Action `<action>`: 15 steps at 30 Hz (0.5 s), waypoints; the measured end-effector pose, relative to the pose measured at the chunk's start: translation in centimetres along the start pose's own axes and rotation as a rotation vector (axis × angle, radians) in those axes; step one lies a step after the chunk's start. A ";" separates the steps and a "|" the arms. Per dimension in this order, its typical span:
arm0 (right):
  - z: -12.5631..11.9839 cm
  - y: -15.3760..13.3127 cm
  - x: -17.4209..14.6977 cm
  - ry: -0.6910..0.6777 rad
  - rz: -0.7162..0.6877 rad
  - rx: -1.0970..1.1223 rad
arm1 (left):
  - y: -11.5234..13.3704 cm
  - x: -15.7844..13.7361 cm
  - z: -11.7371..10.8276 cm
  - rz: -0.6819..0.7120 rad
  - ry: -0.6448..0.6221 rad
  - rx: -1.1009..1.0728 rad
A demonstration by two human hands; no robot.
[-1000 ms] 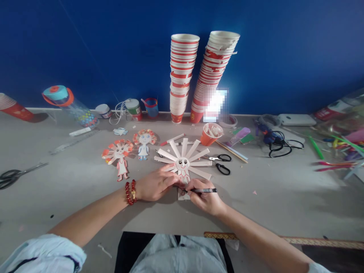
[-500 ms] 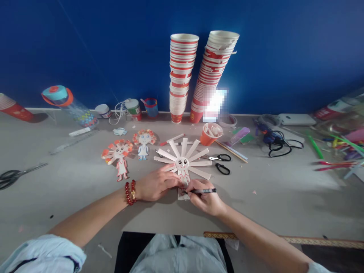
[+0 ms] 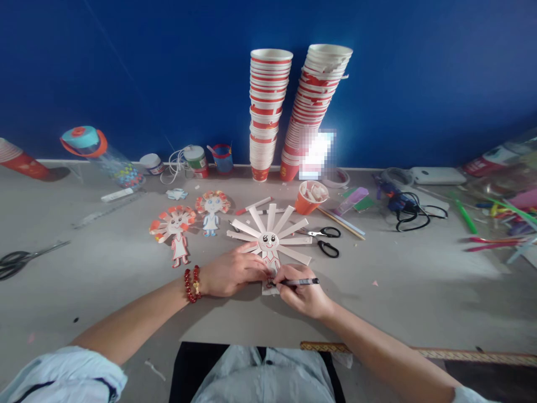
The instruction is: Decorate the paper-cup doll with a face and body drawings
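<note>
The right hand (image 3: 306, 292) pinches a slim black pen (image 3: 305, 281) low on its barrel, thumb and fingers pressed around it, with the tip at the lower part of a white paper doll (image 3: 269, 242). The doll lies on the table (image 3: 377, 313) under and between both hands, its round head and fan of pale strips spread just beyond the fingertips. The left hand (image 3: 232, 274) rests its fingers, close together, over the doll's near side; whether the thumb pinches the paper or only presses it down, I cannot tell.

The doll should be very light, the body fairly stiff but bendable, the strips springy and easy to crease or tear. It is best held by flat pressure on the body, clear of the strips and fresh ink. Beyond the right hand lie open black-handled scissors (image 3: 319, 233); beyond the left, a red-trimmed doll (image 3: 179, 246).
</note>
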State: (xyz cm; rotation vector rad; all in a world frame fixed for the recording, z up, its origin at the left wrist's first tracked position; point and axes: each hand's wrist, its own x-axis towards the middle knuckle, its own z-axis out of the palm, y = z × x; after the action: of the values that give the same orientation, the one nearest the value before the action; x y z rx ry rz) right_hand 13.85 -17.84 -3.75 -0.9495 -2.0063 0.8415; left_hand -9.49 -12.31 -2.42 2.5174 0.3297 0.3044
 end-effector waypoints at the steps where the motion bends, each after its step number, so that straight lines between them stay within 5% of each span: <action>1: 0.0 0.0 0.0 -0.002 -0.002 -0.002 | 0.0 0.0 0.0 -0.003 0.000 -0.002; 15: 0.1 0.0 -0.1 -0.018 0.002 0.009 | 0.1 0.1 -0.2 0.002 0.020 -0.017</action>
State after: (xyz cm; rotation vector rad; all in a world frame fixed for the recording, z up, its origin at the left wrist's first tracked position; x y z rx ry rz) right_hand 13.81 -17.91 -3.84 -0.9423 -2.0155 0.8617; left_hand -9.40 -12.30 -2.21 2.4995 0.3308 0.3323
